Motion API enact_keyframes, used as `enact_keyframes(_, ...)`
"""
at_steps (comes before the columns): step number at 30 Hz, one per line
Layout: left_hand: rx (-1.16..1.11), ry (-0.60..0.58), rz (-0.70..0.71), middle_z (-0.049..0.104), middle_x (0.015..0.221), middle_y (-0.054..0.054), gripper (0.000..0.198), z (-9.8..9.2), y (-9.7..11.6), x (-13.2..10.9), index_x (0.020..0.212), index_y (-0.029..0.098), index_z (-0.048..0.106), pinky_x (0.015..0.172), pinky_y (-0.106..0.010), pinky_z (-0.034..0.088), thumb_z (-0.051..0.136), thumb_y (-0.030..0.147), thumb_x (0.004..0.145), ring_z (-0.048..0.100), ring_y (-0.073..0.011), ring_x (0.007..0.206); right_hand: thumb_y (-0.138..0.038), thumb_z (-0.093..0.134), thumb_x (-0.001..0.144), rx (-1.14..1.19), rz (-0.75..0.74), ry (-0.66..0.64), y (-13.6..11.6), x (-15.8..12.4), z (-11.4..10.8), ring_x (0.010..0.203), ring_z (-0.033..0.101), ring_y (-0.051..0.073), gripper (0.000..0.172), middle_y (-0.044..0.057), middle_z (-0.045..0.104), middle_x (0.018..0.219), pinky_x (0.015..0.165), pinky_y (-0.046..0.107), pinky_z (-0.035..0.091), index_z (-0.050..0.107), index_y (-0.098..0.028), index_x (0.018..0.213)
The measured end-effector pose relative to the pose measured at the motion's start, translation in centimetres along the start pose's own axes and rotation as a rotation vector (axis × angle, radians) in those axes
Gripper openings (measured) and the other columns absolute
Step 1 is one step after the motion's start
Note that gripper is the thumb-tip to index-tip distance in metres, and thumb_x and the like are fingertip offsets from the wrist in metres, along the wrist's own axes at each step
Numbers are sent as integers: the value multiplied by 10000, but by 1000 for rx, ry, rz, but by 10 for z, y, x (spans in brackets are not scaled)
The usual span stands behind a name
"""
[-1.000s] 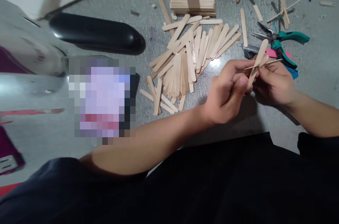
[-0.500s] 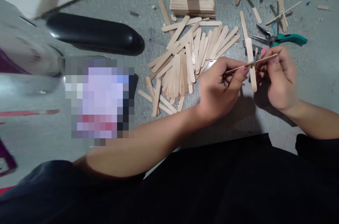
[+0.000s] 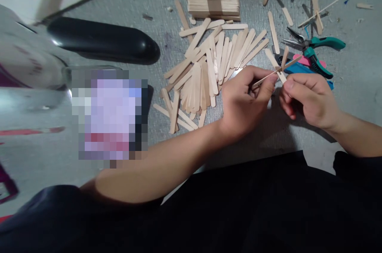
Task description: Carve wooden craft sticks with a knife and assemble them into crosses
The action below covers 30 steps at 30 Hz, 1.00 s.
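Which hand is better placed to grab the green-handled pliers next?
Probably the right hand: it's nearer the pliers. The left hand is farther off, near the loose sticks. Both pinch the joined sticks, though.

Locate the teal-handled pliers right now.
In the head view, the teal-handled pliers lie toward the upper right, just beyond the right hand, partly across a pink item.

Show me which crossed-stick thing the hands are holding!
It's the crossed-stick piece pinched by the left hand and the right hand; the other crossed-stick pieces sit at the picture's top right, touched by neither hand.
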<state>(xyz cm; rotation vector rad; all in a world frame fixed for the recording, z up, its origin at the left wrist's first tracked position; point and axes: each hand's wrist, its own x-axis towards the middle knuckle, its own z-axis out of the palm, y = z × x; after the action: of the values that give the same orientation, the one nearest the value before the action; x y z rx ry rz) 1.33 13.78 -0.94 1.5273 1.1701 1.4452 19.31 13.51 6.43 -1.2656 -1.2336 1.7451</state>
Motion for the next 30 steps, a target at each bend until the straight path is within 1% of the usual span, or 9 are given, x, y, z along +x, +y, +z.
enact_keyframes(3, -5, 0, -24, 849, 814, -31, 201, 1, -1, 0, 1002, 246, 845, 639, -297, 613, 834, 384, 1147, 775, -159, 692, -643, 859, 1105, -45, -37, 23, 2, 0, -1, 444, 442, 117, 628, -30, 591, 547, 442, 323, 355, 628, -272, 654)
enact_keyframes(7, -29, -10, -46, 851, 800, -31, 197, 1, -2, 0, 995, 228, 868, 631, -286, 597, 833, 360, 1137, 785, -153, 684, -421, 793, 1163, -61, -49, 17, 3, -1, -3, 453, 387, 109, 562, -46, 523, 533, 469, 325, 328, 609, -262, 656)
enact_keyframes(10, -17, -27, -89, 852, 813, -32, 173, 0, 0, 1, 989, 214, 862, 645, -273, 592, 842, 329, 1116, 787, -147, 703, -328, 775, 1157, -57, -57, 11, 1, -1, -3, 450, 362, 103, 553, -55, 487, 518, 475, 322, 311, 582, -258, 644)
enact_keyframes(14, -16, -56, -206, 826, 811, -15, 206, 0, 4, 0, 991, 213, 804, 590, -259, 537, 851, 368, 1118, 706, -123, 645, -342, 764, 1164, -70, -28, 24, 2, -1, -3, 455, 395, 108, 556, -47, 512, 523, 472, 317, 310, 590, -255, 643)
enact_keyframes(18, -143, -111, -304, 742, 756, 24, 297, -1, 1, 0, 1020, 258, 716, 535, -289, 481, 864, 493, 1125, 633, -124, 577, -372, 768, 1161, -91, -19, 19, 3, -1, -3, 457, 399, 108, 561, -42, 529, 530, 467, 319, 299, 596, -254, 639)
enact_keyframes(21, -352, -164, -339, 739, 759, 25, 375, -1, -6, 4, 1053, 284, 666, 540, -314, 476, 866, 596, 1107, 625, -137, 581, -378, 778, 1156, -123, -48, 1, 2, -1, -4, 471, 407, 112, 584, -36, 529, 529, 475, 329, 291, 579, -256, 621)
enact_keyframes(25, -649, -174, -455, 799, 848, 21, 433, -1, -8, 14, 1149, 309, 628, 471, -312, 355, 843, 679, 1081, 479, -109, 490, -363, 775, 1166, -130, -76, -14, 1, 0, -6, 470, 408, 114, 595, -39, 533, 521, 497, 339, 313, 572, -259, 616)
enact_keyframes(28, -667, -144, -537, 729, 779, 46, 482, -1, -2, 20, 1193, 316, 628, 455, -308, 311, 849, 724, 1060, 443, -110, 456, -402, 765, 1180, -105, -123, -41, 2, 0, -7, 459, 389, 116, 600, -44, 528, 516, 481, 342, 293, 576, -263, 628)
enact_keyframes(30, -665, -176, -554, 653, 697, 53, 486, -1, 2, 22, 1167, 308, 654, 465, -308, 309, 825, 752, 1069, 427, -120, 456, -488, 781, 1178, -116, -134, -53, 3, 1, -7, 468, 389, 121, 627, -39, 529, 521, 472, 346, 271, 569, -267, 631)
